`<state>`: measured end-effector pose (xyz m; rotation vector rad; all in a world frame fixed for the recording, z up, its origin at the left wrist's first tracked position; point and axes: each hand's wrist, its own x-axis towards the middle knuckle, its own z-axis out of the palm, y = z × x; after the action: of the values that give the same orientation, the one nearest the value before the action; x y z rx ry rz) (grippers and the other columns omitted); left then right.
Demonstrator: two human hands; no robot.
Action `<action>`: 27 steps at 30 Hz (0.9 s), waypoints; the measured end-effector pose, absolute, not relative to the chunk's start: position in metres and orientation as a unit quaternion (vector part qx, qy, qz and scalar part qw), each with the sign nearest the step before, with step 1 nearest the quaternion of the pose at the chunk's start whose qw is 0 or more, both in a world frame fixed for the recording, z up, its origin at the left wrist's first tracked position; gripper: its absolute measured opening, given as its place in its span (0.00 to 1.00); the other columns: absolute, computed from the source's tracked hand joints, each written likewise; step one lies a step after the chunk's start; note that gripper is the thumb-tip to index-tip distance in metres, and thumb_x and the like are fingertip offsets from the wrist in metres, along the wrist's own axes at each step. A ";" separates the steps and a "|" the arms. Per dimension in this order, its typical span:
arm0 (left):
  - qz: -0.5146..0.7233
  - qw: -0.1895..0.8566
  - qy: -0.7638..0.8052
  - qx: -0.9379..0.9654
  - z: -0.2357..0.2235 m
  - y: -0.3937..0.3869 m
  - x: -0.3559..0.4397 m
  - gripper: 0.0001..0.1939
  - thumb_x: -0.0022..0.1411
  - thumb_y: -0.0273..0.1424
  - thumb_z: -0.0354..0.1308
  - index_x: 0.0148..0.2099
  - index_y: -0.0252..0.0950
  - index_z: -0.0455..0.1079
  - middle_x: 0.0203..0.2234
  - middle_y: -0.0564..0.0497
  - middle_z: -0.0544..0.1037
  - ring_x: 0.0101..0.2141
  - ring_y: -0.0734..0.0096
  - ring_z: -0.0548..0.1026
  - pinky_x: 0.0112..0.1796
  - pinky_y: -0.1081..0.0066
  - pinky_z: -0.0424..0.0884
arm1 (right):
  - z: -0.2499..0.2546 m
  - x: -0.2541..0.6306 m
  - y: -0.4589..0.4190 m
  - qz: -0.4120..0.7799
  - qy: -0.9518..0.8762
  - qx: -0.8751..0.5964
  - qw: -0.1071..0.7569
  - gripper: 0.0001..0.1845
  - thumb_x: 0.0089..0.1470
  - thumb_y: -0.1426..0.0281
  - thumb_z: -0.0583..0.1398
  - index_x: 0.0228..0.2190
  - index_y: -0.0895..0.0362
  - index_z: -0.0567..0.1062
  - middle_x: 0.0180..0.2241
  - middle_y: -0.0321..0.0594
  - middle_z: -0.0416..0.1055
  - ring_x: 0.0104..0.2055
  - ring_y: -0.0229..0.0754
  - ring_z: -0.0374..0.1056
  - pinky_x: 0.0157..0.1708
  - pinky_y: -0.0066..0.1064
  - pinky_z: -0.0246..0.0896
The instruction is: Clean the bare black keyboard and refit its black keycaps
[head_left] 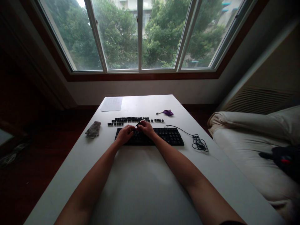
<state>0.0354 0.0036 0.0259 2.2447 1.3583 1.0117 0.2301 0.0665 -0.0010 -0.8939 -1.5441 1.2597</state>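
Note:
A black keyboard (pixel 168 135) lies on the white table, partly covered by both hands. My right hand (pixel 146 128) is closed over its middle, gripping a small dark tool with thin shiny wires that looks like a keycap puller (pixel 140 122). Beside it, my left hand (pixel 125 134) rests on the left part of the keyboard with curled fingers. Its fingertips meet close to the tool, and what they pinch is too small to make out. Just behind the keyboard, loose black keycaps (pixel 131 119) stand in rows.
A cable (pixel 199 143) lies coiled at the keyboard's right. Farther back are a small brush (pixel 160 113) and a purple item (pixel 168 112). A grey crumpled cloth (pixel 93 129) sits near the left edge, a paper sheet (pixel 112 104) at the back left. A cushioned seat (pixel 243 143) stands right of the table.

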 end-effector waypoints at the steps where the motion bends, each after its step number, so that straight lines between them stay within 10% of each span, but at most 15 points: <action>1: 0.356 0.162 0.478 0.786 0.026 0.004 0.036 0.14 0.58 0.26 0.55 0.46 0.41 0.73 0.40 0.51 0.75 0.33 0.71 0.72 0.39 0.69 0.70 | 0.000 0.230 0.066 0.510 -0.629 -0.366 0.460 0.14 0.49 0.58 0.62 0.31 0.55 0.69 0.26 0.36 0.76 0.26 0.40 0.73 0.30 0.32 0.69; 27: 0.351 0.159 0.469 0.795 0.022 0.006 0.034 0.13 0.60 0.27 0.57 0.47 0.41 0.73 0.41 0.50 0.76 0.34 0.70 0.74 0.39 0.69 0.71 | -0.002 0.230 0.067 0.492 -0.627 -0.374 0.474 0.13 0.49 0.58 0.62 0.31 0.55 0.69 0.25 0.35 0.75 0.26 0.40 0.73 0.29 0.31 0.69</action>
<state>0.0339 0.0061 0.0218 2.2715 1.3419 1.0026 0.2303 0.0669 -0.0022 -0.9147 -1.5349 1.2033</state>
